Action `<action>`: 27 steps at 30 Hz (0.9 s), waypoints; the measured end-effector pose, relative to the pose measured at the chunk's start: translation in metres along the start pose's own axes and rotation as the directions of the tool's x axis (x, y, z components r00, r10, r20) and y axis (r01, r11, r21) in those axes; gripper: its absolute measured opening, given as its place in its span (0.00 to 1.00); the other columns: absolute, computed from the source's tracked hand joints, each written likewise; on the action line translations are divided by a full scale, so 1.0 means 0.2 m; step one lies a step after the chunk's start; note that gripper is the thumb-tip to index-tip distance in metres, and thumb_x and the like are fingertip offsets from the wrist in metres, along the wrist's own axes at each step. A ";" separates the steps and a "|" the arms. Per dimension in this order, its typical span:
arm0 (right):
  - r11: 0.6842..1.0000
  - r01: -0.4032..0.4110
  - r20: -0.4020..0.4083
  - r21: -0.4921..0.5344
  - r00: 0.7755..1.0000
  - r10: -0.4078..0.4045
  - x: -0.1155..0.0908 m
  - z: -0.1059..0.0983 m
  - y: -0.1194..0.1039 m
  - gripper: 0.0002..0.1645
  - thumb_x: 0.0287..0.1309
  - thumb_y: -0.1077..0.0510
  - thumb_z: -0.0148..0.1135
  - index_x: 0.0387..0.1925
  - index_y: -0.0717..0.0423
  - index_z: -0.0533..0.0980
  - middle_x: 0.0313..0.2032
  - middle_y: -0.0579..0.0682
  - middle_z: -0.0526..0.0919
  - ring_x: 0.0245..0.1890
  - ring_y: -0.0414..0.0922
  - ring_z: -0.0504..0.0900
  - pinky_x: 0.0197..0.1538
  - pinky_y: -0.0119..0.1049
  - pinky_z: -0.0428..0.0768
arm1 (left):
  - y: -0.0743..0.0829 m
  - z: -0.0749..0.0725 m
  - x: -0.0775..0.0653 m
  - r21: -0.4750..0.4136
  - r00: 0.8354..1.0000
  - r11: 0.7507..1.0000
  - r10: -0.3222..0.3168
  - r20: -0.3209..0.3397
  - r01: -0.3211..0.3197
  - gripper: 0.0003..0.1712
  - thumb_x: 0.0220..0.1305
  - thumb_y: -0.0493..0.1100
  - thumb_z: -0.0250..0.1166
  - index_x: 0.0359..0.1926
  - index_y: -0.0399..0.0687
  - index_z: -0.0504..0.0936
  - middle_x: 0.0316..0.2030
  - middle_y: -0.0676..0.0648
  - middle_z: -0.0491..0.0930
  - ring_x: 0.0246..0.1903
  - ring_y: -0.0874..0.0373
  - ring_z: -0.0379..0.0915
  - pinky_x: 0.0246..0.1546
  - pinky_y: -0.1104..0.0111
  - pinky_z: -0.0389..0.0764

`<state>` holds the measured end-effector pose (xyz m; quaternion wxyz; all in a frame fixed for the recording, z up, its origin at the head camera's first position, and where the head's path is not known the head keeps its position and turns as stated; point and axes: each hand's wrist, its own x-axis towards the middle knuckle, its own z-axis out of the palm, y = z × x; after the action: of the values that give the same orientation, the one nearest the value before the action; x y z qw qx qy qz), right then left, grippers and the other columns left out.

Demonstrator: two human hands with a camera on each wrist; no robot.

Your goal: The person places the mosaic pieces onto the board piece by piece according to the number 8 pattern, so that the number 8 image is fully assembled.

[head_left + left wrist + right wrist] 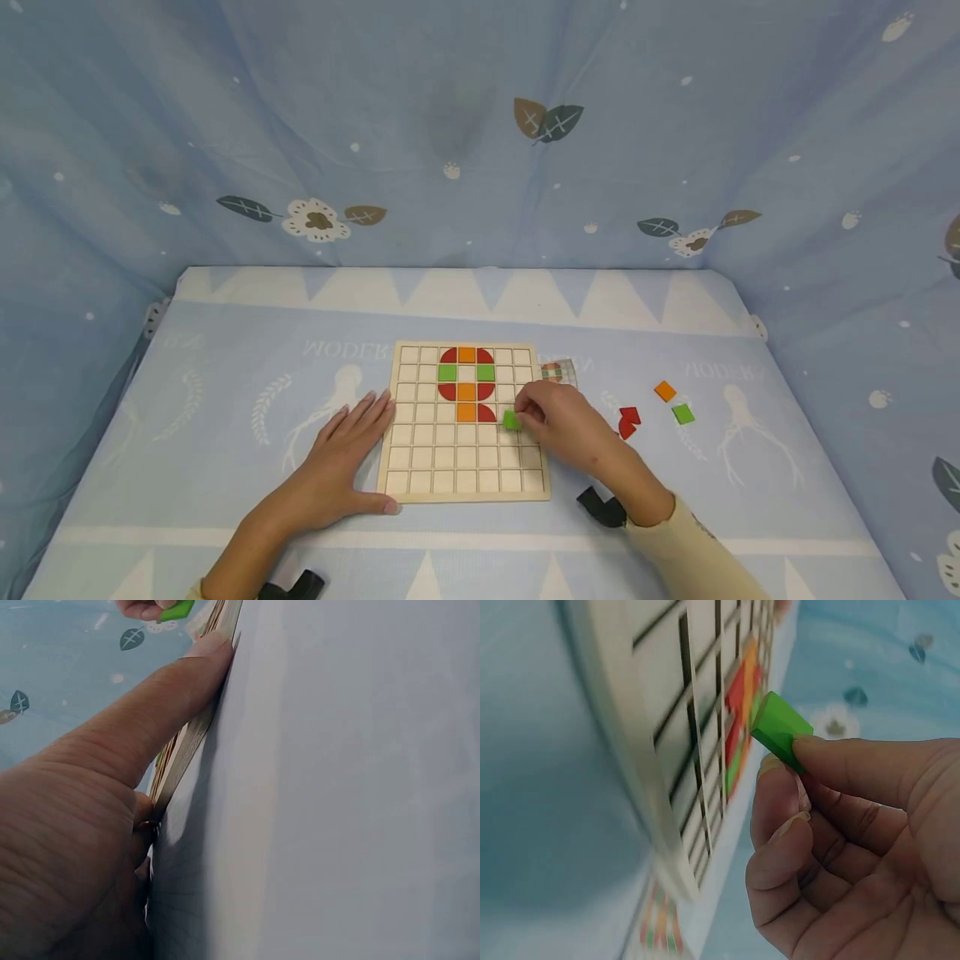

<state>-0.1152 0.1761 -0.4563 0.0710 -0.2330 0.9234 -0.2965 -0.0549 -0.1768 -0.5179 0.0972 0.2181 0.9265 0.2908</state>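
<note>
at lower left of centre, the left hand (337,467) lies with fingers extended and spread, thumb and fingertips at the left edge of the gridded wooden board (445,457). the board rests on the tabletop (187,467) at lower centre; red, orange and green tiles (467,392) occupy cells in its upper part. at its right side, a green square (512,420) is pinched by the right hand (566,425). farther right lie red pieces (627,428), an orange square (665,391) and a loose green tile (683,413).

Blue curtain (450,92) is hanging behind the tabletop (172,467), showing printed leaves (562,122) and flowers (317,220), triangles (492,286) are lining the far edge
</note>
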 end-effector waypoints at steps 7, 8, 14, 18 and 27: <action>0.999 0.031 0.088 -0.012 0.996 -0.030 0.07 0.11 -0.03 0.04 0.66 0.62 0.71 0.35 0.52 0.82 0.27 0.38 0.77 0.28 0.38 0.74 0.32 0.33 0.77 | 0.00 0.01 0.00 -0.003 1.000 1.000 0.001 -0.011 -0.001 0.77 0.44 0.76 0.77 0.84 0.44 0.50 0.83 0.48 0.43 0.82 0.47 0.32 0.79 0.55 0.29; 0.999 0.030 0.093 -0.015 0.995 -0.028 0.08 0.11 -0.04 0.04 0.66 0.62 0.71 0.35 0.52 0.82 0.27 0.38 0.77 0.28 0.38 0.74 0.32 0.33 0.77 | 0.00 0.01 0.00 -0.002 1.000 1.000 0.000 -0.014 0.000 0.77 0.44 0.76 0.77 0.84 0.44 0.50 0.83 0.48 0.43 0.82 0.47 0.32 0.79 0.55 0.29; 0.999 0.037 0.113 -0.018 0.993 -0.034 0.10 0.14 -0.05 0.04 0.67 0.62 0.69 0.35 0.51 0.82 0.29 0.39 0.78 0.29 0.39 0.75 0.34 0.33 0.78 | 0.01 0.01 -0.01 -0.020 1.000 1.000 0.001 -0.017 -0.001 0.77 0.44 0.75 0.77 0.84 0.44 0.51 0.83 0.48 0.44 0.82 0.47 0.33 0.79 0.55 0.30; 0.998 0.042 0.121 -0.040 0.992 -0.037 0.08 0.16 -0.04 0.04 0.66 0.62 0.70 0.35 0.51 0.82 0.30 0.39 0.77 0.30 0.39 0.75 0.34 0.32 0.77 | 0.01 0.01 -0.01 -0.023 1.000 1.000 0.008 -0.020 -0.008 0.77 0.44 0.76 0.77 0.84 0.44 0.51 0.83 0.48 0.44 0.82 0.47 0.34 0.79 0.55 0.30; 0.994 0.077 0.085 -0.075 0.994 -0.070 0.07 0.19 -0.05 0.04 0.64 0.63 0.71 0.35 0.51 0.84 0.31 0.38 0.77 0.30 0.37 0.74 0.33 0.29 0.77 | 0.01 0.01 -0.02 -0.021 0.999 1.000 0.000 -0.032 -0.001 0.77 0.43 0.77 0.76 0.84 0.46 0.51 0.83 0.49 0.44 0.82 0.47 0.34 0.79 0.54 0.32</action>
<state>-0.1131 0.1431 -0.4803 0.0889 -0.2815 0.9214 -0.2528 -0.0501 -0.1756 -0.5175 0.0845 0.2125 0.9248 0.3040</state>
